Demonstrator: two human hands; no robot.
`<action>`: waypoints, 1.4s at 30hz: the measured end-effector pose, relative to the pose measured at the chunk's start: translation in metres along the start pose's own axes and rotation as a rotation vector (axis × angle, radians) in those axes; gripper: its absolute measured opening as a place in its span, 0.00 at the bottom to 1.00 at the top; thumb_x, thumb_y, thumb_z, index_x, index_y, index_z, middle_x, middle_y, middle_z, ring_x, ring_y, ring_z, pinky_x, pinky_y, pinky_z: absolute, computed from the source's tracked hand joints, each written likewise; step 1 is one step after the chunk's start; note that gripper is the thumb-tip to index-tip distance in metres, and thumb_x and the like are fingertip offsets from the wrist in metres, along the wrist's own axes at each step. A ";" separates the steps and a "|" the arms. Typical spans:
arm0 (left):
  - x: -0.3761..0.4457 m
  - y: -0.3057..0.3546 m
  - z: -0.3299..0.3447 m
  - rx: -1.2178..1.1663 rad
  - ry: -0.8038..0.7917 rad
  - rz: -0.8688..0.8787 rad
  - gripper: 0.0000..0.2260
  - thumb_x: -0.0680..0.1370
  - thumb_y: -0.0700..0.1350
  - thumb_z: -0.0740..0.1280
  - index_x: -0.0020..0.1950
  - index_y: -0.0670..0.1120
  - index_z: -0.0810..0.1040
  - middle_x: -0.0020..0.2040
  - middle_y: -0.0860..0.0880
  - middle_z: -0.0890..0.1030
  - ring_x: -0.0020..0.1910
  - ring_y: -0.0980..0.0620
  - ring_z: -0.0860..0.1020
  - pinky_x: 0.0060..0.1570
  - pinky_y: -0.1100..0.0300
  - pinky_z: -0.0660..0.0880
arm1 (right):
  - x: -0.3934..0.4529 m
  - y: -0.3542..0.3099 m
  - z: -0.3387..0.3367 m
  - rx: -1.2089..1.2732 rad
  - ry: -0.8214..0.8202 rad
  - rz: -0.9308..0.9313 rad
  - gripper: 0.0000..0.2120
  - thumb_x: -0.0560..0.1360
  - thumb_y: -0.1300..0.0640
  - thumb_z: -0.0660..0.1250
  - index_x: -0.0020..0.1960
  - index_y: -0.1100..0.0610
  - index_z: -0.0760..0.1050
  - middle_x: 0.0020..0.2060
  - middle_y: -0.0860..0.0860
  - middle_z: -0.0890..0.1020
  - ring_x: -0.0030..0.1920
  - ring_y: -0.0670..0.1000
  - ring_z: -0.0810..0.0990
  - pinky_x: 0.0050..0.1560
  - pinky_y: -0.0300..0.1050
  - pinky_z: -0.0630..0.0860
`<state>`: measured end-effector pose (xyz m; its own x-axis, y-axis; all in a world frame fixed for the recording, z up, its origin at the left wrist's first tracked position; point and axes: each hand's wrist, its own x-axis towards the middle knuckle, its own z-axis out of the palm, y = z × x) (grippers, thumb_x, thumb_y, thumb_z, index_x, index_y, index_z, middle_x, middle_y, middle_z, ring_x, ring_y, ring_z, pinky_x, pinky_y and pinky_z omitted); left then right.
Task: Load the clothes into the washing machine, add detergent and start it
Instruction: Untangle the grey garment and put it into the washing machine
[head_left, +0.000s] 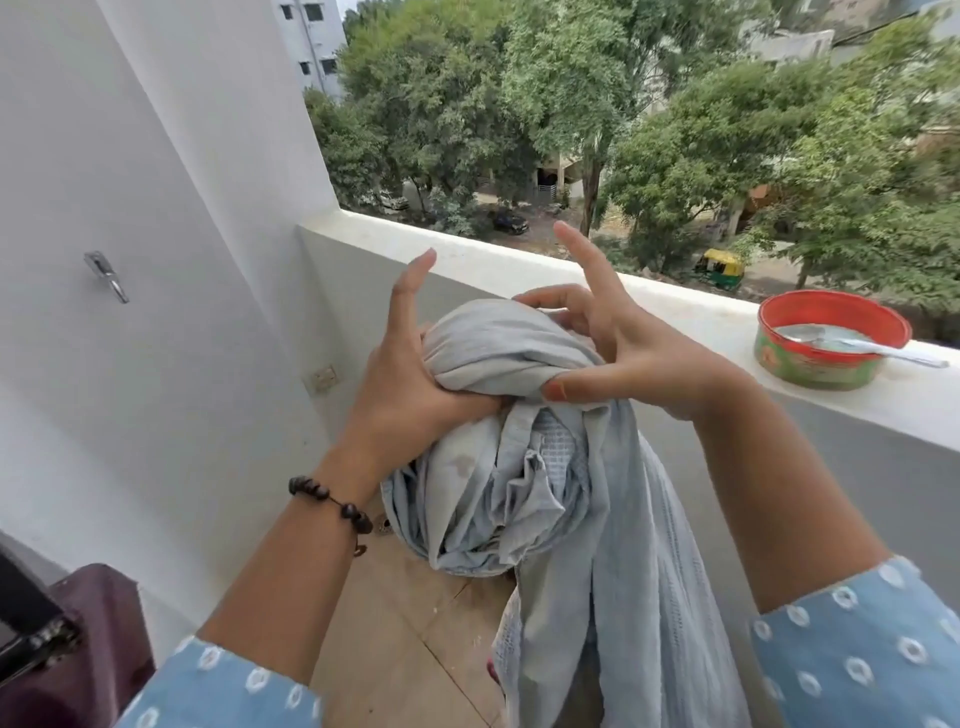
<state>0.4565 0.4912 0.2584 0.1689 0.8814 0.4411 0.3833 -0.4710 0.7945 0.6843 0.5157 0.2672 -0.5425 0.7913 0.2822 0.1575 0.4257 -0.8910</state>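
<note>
A pale blue-grey garment (524, 467) is bunched into a bundle in front of me, with a long part hanging down at the lower right. My left hand (410, 364) grips the bundle from the left, index finger raised. My right hand (623, 353) pinches the top of the cloth between thumb and curled fingers, two fingers lifted. At the bottom left corner stands the maroon washing machine (98, 639), seen only in part, its dark lid edge (31, 618) raised. A red-rimmed green tin (826, 348) holding white powder and a spoon (862, 345) sits on the parapet at right.
I stand on a narrow balcony with a tiled floor (410, 634). A white parapet ledge (519, 254) runs across ahead, white walls at left carry a metal tap (106, 275). Trees and a street lie beyond.
</note>
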 end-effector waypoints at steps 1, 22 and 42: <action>0.001 -0.003 -0.001 -0.045 0.065 -0.008 0.52 0.59 0.54 0.82 0.77 0.59 0.55 0.50 0.45 0.85 0.47 0.47 0.85 0.54 0.46 0.81 | -0.006 0.009 0.000 0.076 0.045 0.031 0.58 0.62 0.47 0.81 0.76 0.34 0.42 0.69 0.50 0.71 0.70 0.50 0.71 0.69 0.63 0.69; 0.021 -0.007 0.001 -1.047 0.647 -0.163 0.35 0.69 0.55 0.78 0.72 0.44 0.74 0.70 0.37 0.75 0.68 0.36 0.75 0.67 0.31 0.70 | 0.012 0.032 -0.017 0.255 0.665 -0.158 0.15 0.72 0.63 0.65 0.56 0.54 0.78 0.52 0.57 0.82 0.53 0.60 0.81 0.53 0.62 0.78; 0.020 0.003 -0.013 -1.076 0.607 -0.133 0.23 0.73 0.53 0.72 0.65 0.45 0.77 0.57 0.42 0.80 0.58 0.41 0.80 0.58 0.47 0.79 | -0.006 0.048 0.016 0.357 0.317 -0.038 0.26 0.70 0.58 0.71 0.67 0.53 0.72 0.59 0.53 0.81 0.59 0.54 0.80 0.56 0.50 0.78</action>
<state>0.4494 0.5069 0.2747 -0.3716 0.9007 0.2251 -0.6226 -0.4216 0.6593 0.6815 0.5242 0.2173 -0.2547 0.8967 0.3620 -0.1812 0.3235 -0.9287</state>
